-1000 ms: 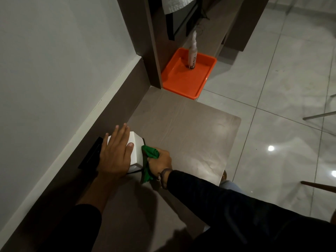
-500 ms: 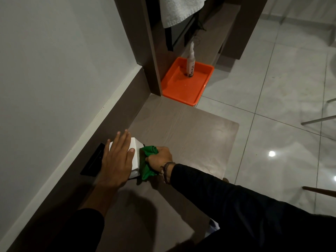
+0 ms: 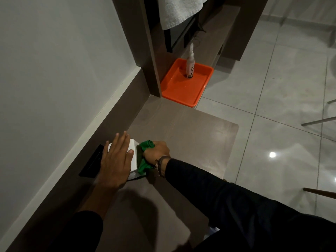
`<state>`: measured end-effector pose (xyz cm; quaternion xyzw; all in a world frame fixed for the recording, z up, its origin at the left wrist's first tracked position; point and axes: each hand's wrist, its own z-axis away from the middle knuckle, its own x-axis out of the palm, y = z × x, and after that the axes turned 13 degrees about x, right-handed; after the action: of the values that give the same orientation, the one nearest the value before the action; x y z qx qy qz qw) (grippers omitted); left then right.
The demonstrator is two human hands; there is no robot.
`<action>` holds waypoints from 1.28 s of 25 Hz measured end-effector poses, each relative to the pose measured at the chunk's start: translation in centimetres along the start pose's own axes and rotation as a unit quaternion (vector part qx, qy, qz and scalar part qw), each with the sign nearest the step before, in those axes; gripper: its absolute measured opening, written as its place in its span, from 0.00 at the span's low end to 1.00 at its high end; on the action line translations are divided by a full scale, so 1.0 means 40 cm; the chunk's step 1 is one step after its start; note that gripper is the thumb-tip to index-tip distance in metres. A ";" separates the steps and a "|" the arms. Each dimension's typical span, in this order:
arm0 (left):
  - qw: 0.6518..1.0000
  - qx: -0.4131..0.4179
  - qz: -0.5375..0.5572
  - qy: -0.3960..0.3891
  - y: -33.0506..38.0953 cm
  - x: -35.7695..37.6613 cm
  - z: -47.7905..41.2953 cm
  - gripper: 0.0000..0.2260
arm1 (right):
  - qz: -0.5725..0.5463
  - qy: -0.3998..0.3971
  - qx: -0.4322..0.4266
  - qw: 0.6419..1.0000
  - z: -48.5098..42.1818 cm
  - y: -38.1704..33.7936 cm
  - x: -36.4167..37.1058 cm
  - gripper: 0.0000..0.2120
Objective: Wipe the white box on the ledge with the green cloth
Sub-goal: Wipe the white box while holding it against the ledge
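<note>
A small white box (image 3: 133, 160) stands on the brown ledge (image 3: 190, 135) close to the wall. My left hand (image 3: 115, 160) lies flat on top of the box with fingers spread, covering most of it. My right hand (image 3: 157, 150) is closed around a bunched green cloth (image 3: 145, 157) and presses it against the box's right side. A thin dark cable runs out from under the box at its near edge.
A black rectangular plate (image 3: 91, 162) sits in the ledge's back wall just left of the box. An orange tray (image 3: 185, 86) holding a white bottle (image 3: 190, 65) rests further along. A white towel (image 3: 179, 10) hangs above. Glossy tiled floor (image 3: 272, 88) lies to the right.
My right hand has slid the green cloth a little along the right side of the box. My left hand has stayed flat on top. The camera has tilted slightly.
</note>
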<state>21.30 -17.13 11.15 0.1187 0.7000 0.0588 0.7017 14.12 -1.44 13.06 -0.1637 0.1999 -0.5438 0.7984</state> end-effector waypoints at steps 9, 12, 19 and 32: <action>1.000 0.009 0.007 0.007 -0.005 0.003 -0.003 0.30 | 0.041 0.018 -0.073 0.996 0.057 -0.020 -0.013 0.10; 1.000 0.011 0.010 0.011 -0.007 0.007 -0.002 0.31 | 0.035 0.001 -0.109 0.993 0.104 0.066 -0.011 0.12; 1.000 0.017 0.007 0.025 -0.008 0.007 0.000 0.27 | 0.089 0.046 -0.118 0.988 -0.036 -0.052 0.012 0.16; 0.998 0.018 0.013 0.060 -0.003 0.010 0.008 0.25 | 0.092 0.054 -0.192 0.976 -0.004 -0.038 0.017 0.20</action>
<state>21.62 -17.19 10.73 0.1361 0.7406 0.0622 0.6551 13.04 -2.62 13.57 -0.2653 0.3576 -0.4274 0.7868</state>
